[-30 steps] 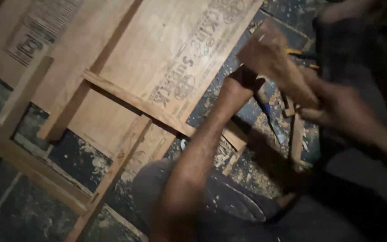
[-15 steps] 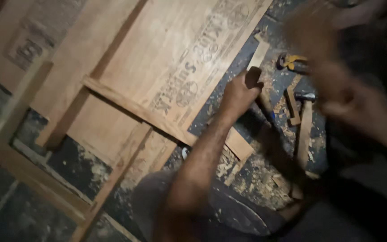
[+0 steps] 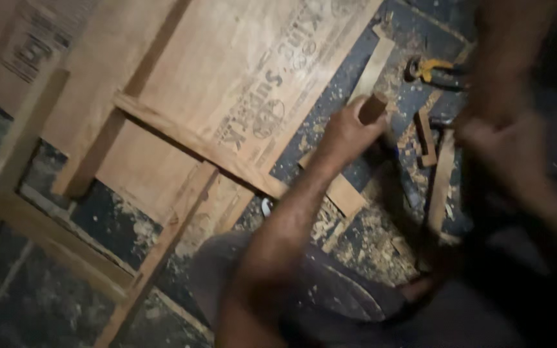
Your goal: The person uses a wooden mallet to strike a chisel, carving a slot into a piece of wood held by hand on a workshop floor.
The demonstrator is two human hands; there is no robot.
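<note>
My left hand (image 3: pixel 346 134) is closed around a round wooden tool handle (image 3: pixel 372 107), whose end sticks up out of the fist. It is held over a flat wood strip (image 3: pixel 340 190) lying on the sawdust-covered floor, beside the edge of a large plywood sheet (image 3: pixel 227 77). My right hand (image 3: pixel 492 138) is a motion blur to the right, above short wood offcuts (image 3: pixel 439 180). I cannot make out whether it holds anything.
A frame of wooden battens (image 3: pixel 182 138) lies across the plywood and runs down to the lower left. Yellow-handled pliers (image 3: pixel 430 69) rest on the dark floor at the upper right. My knee (image 3: pixel 330 290) fills the bottom centre.
My left hand came down from a raised position at the upper right onto the strip by the plywood edge. My right hand swung through, from high up to lower right.
</note>
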